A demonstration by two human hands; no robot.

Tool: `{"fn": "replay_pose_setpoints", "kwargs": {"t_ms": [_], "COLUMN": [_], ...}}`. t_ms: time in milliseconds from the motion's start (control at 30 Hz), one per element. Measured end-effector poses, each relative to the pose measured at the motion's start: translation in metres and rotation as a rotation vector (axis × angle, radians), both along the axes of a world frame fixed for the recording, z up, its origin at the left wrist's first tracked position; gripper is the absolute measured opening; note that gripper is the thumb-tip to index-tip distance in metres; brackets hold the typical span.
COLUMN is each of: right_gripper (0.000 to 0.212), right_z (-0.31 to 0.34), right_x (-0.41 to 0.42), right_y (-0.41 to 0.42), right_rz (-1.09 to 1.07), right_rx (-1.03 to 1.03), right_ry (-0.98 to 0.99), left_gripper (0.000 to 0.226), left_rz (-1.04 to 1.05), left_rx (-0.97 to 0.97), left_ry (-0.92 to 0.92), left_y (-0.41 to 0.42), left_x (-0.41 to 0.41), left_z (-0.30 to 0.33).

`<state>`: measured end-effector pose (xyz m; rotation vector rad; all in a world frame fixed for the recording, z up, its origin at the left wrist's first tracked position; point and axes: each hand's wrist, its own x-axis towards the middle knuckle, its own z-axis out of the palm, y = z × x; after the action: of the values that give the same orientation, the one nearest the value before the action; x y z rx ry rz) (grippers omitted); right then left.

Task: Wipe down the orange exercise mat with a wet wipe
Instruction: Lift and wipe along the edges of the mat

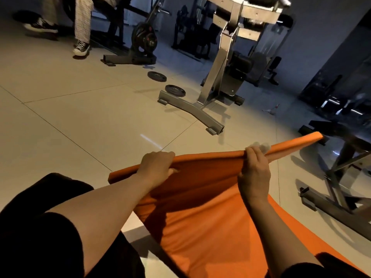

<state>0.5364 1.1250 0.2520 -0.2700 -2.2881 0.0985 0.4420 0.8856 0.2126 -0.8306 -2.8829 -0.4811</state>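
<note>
The orange exercise mat [202, 221] is lifted off the tiled floor at its far end, where its edge is curled into a roll. My left hand [155, 168] grips that far edge on the left, fingers over the top. My right hand [254, 171] grips the same edge further right, and a white wet wipe [263, 146] shows bunched behind its fingers against the mat. The mat sags between my arms and slopes down toward me.
A grey metal machine base [192, 109] lies just beyond the mat, with two black weight plates [174, 90] on the floor near it. A black bench frame [339, 177] stands at the right. Another person's legs and sneakers [81, 48] are at the far left.
</note>
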Motion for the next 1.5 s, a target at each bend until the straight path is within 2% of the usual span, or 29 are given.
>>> {"fn": "replay_pose_setpoints", "kwargs": {"t_ms": [67,167,267,433,567,700,800,933,1000,1100,1200,1300,1367,1433,1500], "right_gripper": [0.045,0.056,0.05,0.022,0.021,0.022,0.025,0.046,0.05,0.052,0.052,0.05,0.056,0.061,0.067], "right_z": [-0.006,-0.03,-0.029,-0.008,0.0,0.007,0.01,-0.004,-0.01,-0.014,-0.014,-0.021,-0.026,-0.03,-0.032], "right_x": [-0.006,-0.009,-0.007,-0.002,-0.001,-0.004,-0.005,0.0,-0.002,-0.006,-0.007,0.001,0.004,-0.002,-0.014], "right_y": [-0.02,-0.074,-0.081,-0.039,-0.024,-0.027,-0.045,-0.092,-0.095,-0.073,-0.07,-0.102,-0.119,-0.119,-0.107], "right_rz": [0.055,0.277,0.365,0.297,0.185,0.104,0.066,0.317,0.38,0.36,0.331,0.476,0.619,0.686,0.624], "right_rx": [-0.009,0.067,0.057,0.165,0.09,-0.018,-0.134,-0.094,-0.084,-0.083,-0.18,-0.259,-0.226,-0.175,-0.213], "right_ry": [0.04,-0.056,-0.134,-0.186,-0.143,-0.104,-0.078,-0.208,-0.236,-0.246,-0.207,-0.167,-0.158,-0.165,-0.168], "left_gripper": [0.037,0.029,0.03,0.037,0.04,0.03,0.027,0.027,0.032,0.039,0.047,0.031,0.015,0.011,0.017], "left_rz": [-0.043,-0.053,-0.038,-0.15,0.027,0.05,0.049,0.106,0.152,0.156,0.153,0.258,0.34,0.352,0.285], "left_rx": [-0.004,0.045,0.051,0.055,-0.135,-0.088,-0.013,0.114,0.223,0.48,0.614,0.716,0.817,0.901,0.963], "left_ry": [0.092,0.153,0.121,0.027,0.016,0.054,0.116,0.113,0.049,-0.137,-0.253,-0.251,-0.222,-0.212,-0.253], "left_y": [0.013,0.022,0.02,0.015,-0.015,-0.019,-0.01,0.001,0.003,0.01,0.015,0.015,0.015,0.016,0.018], "left_x": [0.013,0.027,0.03,0.04,0.044,0.056,0.065,0.067,0.067,0.073,0.075,0.071,0.065,0.059,0.057], "left_z": [0.01,0.02,0.022,0.031,0.041,0.047,0.053,0.046,0.039,0.032,0.026,0.02,0.021,0.021,0.021]}}
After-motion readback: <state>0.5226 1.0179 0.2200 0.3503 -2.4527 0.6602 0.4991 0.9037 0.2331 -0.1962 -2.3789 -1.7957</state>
